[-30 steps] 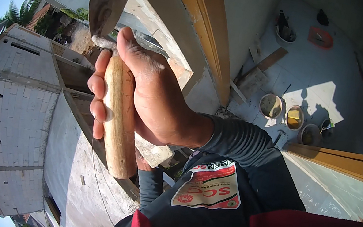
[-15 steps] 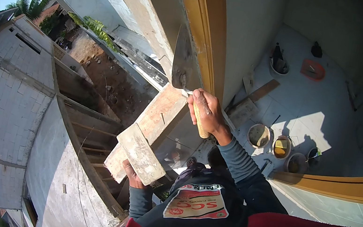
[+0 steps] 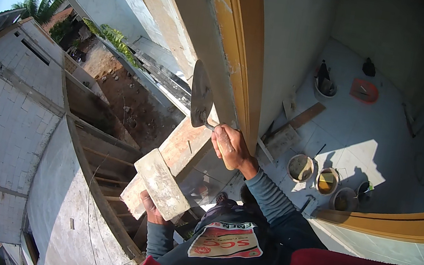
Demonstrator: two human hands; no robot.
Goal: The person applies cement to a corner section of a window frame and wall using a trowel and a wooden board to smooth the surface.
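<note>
My right hand [image 3: 233, 148] is wrapped round the wooden handle of a trowel [image 3: 202, 95]. The trowel's dark pointed blade is turned up and away from me, beside the grey plastered strip [image 3: 206, 31] that runs along the orange-brown wooden frame [image 3: 245, 43]. Whether the blade touches the strip, I cannot tell. Lower left, my left hand [image 3: 153, 209] holds a rectangular board [image 3: 164, 185] crusted with pale mortar. Its fingers are partly hidden beneath the board, which lies above a mortar-stained plank [image 3: 184, 140].
On the tiled floor at right stand several buckets, among them a mortar bucket [image 3: 300, 169] and one with a yellow thing [image 3: 327, 181]. A black bottle stands in a white bucket [image 3: 325, 87] near an orange basin [image 3: 364, 91]. At left, a block wall [image 3: 9, 117] drops beside bare ground.
My right hand and the trowel have drawn back towards me, the blade sliding lower along the plastered strip. The left hand and the board have barely shifted.
</note>
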